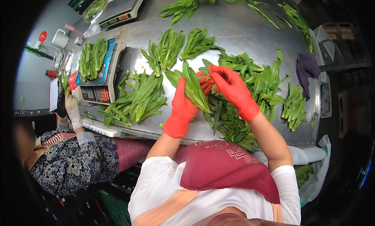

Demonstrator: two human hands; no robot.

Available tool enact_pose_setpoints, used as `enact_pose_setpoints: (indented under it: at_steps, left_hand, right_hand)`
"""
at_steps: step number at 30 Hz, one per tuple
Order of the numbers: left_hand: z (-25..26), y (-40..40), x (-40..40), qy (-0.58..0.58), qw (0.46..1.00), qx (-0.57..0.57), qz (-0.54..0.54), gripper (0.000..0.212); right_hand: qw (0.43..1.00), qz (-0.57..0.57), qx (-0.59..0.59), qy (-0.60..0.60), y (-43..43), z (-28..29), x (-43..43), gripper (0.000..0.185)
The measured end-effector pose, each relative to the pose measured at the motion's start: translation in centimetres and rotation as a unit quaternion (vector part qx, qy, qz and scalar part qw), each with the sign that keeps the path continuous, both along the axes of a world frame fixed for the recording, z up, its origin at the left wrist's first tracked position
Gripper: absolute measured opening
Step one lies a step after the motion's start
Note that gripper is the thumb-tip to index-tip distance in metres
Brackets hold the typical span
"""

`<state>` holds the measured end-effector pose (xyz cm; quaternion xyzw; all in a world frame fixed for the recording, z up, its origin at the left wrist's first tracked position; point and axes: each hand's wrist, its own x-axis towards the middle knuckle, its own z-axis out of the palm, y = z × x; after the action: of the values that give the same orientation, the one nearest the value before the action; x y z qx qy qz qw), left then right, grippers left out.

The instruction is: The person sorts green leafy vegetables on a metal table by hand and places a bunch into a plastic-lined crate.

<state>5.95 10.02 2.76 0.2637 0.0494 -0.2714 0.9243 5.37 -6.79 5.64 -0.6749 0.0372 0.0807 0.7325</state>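
Observation:
My left hand (pixel 183 111), in a red rubber glove, is shut on a small bunch of long-leaf lettuce (pixel 193 88), its leaf tips pointing away from me. Close to its right is my right hand (pixel 233 89), gloved the same way, with fingers curled. A leaf shows behind the right fingertips; whether they grip it I cannot tell. Under and beyond the right hand spreads a loose heap of leafy greens (pixel 237 123). To the left of my hands lies a pile of lettuce bunches (pixel 146 97) on the metal table (pixel 246 29).
At left, a digital scale (pixel 98 92) with a blue tray (pixel 109 57) bears lettuce (pixel 92 58). A second scale (pixel 120 9) stands farther back. A co-worker's gloved hand (pixel 73 108) is beside the nearer scale. A purple cloth (pixel 307 70) hangs at the right edge near another bunch (pixel 294 107).

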Motion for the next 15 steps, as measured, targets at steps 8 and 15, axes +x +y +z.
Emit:
enact_pose_setpoints:
  at_steps: [8, 15]
  left_hand:
    - [0.4, -4.5, -1.3, -0.107, 0.991, 0.029, -0.078, 0.066]
    - [0.2, -5.8, -3.0, -0.072, 0.96, 0.063, -0.262, 0.071]
  right_hand:
    - [0.993, 0.021, 0.014, 0.115, -1.1, -2.0, -8.9, 0.034]
    - [0.956, -0.061, 0.268, 0.107, -3.3, -3.8, -12.2, 0.035]
